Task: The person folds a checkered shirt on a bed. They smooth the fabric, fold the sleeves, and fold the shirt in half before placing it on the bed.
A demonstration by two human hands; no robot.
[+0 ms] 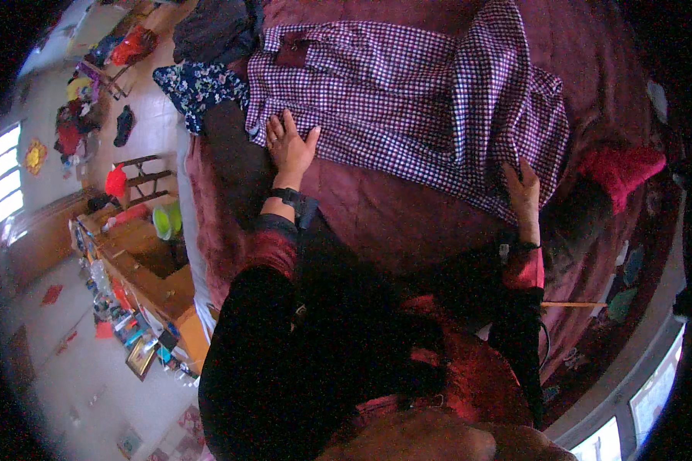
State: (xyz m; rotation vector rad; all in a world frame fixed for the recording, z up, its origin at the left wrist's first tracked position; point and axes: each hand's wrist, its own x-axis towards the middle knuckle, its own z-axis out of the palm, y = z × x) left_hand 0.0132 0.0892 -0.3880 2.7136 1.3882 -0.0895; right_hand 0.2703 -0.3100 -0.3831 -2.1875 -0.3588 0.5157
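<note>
A checked garment (380,92) lies across the far half of a maroon blanket (361,196), its small navy, white and reddish squares forming a fine, regular grid. The cloth looks thin and soft, fairly smooth toward the blanket's left side and heaped in long, deep folds toward its right. A left hand (291,150), palm down with fingers and thumb apart, presses on the garment toward the blanket's left side, clamped on nothing. A right hand (523,184) touches the fabric toward the blanket's right side; whether its fingers pinch the cloth cannot be told. The blanket has a plush, faintly glossy pile. At its far left edge sit a navy floral cloth (204,88) and a crumpled dark cloth (215,31); toward its right edge lies a fuzzy, pointed pinkish-red cloth (623,173).
</note>
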